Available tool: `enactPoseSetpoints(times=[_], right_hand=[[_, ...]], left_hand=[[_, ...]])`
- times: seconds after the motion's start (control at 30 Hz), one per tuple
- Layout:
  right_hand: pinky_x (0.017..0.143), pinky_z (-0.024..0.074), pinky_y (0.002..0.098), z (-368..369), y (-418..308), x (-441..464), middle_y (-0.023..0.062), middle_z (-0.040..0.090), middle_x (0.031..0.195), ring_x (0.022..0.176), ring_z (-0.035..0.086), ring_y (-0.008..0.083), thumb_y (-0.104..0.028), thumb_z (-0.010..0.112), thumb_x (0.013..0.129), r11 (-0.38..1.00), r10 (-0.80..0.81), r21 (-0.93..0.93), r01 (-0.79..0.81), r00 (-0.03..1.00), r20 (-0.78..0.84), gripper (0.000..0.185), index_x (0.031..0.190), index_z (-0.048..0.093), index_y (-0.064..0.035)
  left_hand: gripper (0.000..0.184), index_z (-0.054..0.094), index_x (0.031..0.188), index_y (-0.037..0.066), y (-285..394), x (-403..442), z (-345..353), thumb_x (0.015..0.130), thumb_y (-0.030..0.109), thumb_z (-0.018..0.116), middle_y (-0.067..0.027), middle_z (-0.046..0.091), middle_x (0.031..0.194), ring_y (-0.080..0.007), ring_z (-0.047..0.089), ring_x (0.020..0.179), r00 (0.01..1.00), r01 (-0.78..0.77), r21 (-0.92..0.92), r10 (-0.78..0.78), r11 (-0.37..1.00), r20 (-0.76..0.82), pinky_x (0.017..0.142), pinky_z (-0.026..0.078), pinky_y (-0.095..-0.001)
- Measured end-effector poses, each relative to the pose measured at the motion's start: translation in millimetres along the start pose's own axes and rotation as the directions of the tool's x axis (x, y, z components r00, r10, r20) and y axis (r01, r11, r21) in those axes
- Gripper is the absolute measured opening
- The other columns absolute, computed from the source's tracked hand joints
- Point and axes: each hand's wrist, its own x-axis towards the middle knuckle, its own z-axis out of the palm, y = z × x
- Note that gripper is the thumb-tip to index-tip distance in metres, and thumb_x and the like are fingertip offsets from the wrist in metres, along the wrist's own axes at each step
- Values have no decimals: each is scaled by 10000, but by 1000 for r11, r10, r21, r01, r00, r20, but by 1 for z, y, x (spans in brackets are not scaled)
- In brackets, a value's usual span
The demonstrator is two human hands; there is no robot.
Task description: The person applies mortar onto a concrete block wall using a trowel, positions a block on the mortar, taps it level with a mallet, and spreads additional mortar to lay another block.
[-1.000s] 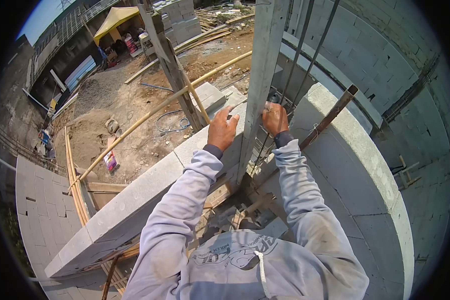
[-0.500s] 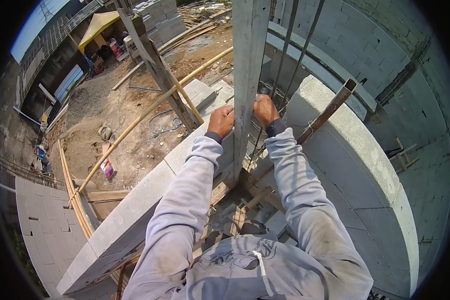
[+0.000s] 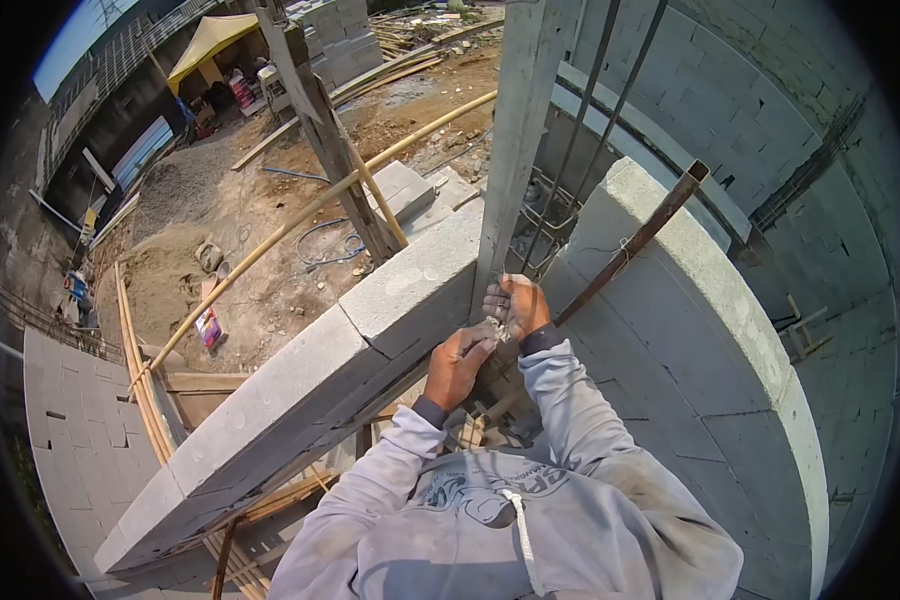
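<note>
My left hand (image 3: 454, 366) is closed, its thumb and fingers meeting at a small pale tangled bundle (image 3: 496, 328), perhaps wire or string. Just above and to the right, my right hand (image 3: 521, 307) is curled shut against the same bundle; what lies inside its fist is hidden. Both hands are in front of the lower part of a tall upright grey board (image 3: 516, 130). This board stands at the end of a pale block wall (image 3: 410, 285), in the gap before a second, curved block wall (image 3: 690, 250).
A rusty metal tube (image 3: 660, 215) leans across the right wall, with thin wire around it. Steel bars (image 3: 595, 90) rise behind the board. A bamboo pole (image 3: 270, 245) crosses a wooden post (image 3: 330, 130) on the left. Loose blocks (image 3: 405, 190) lie beyond the wall.
Both hands have left the sides of the upright board and come down and closer together in front of it. The pale bundle now shows between them. The view has shifted slightly.
</note>
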Motion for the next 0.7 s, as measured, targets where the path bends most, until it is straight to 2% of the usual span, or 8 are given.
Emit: enactPoseSetpoints(times=[0.07,0.13,0.2,0.27,0.33,0.4,0.5,0.7], right_hand=[[600,548,371,-3,-10,5,48,486,739,638,531,192,-190,509,900,999,-5,-42,5,1000,-13,123,875,526,-71],[515,478,303,-9,-26,10,-3,460,688,585,479,134,-151,518,887,998,-62,-18,63,997,36,59,865,520,-96],[481,448,279,-22,-52,32,-7,456,680,557,460,114,-135,506,883,989,-132,-44,139,981,140,50,853,512,-96],[388,381,247,3,-89,18,-13,441,636,470,448,98,-130,521,868,941,-293,-164,297,955,47,74,885,539,-60],[378,378,243,38,-126,-10,-10,470,625,454,460,90,-146,520,873,791,-508,-359,495,859,65,126,913,559,-33],[386,373,218,49,-151,-13,-2,504,655,468,485,78,-162,528,875,641,-653,-399,656,739,166,143,942,567,-42],[388,384,218,57,-173,-18,-8,504,637,468,489,73,-169,535,868,553,-701,-484,678,693,170,147,913,583,-37],[376,372,207,32,-144,-21,-19,498,620,447,472,61,-187,552,869,718,-573,-399,571,810,126,175,945,605,-38]], left_hand=[[183,626,1016,20,13,3,12,845,84,610,-137,625,1077,-262,604,1015,976,-213,166,216,963,1,868,476,-349],[198,629,990,9,24,14,20,795,38,643,-162,609,1086,-323,599,1011,922,-365,282,386,887,-20,854,478,-367],[246,612,1033,20,31,15,21,790,27,644,-174,589,1109,-338,582,1030,926,-348,304,377,887,-39,858,475,-372],[249,602,1052,19,43,8,15,808,57,634,-174,594,1095,-340,585,1017,923,-342,342,382,875,-54,853,475,-373],[242,599,1055,12,51,-2,6,830,98,617,-176,594,1089,-336,590,1000,964,-222,328,257,918,-68,845,476,-368],[242,599,1057,10,62,-6,-1,848,134,601,-175,595,1084,-331,594,986,976,-160,319,198,934,-88,838,477,-363],[241,607,1063,14,74,-6,-12,868,153,582,-161,600,1077,-291,613,964,959,-189,362,251,913,-133,825,485,-341],[237,614,1065,8,78,-14,-26,868,137,587,-144,613,1067,-225,628,940,957,-102,304,177,947,-232,810,500,-314]])
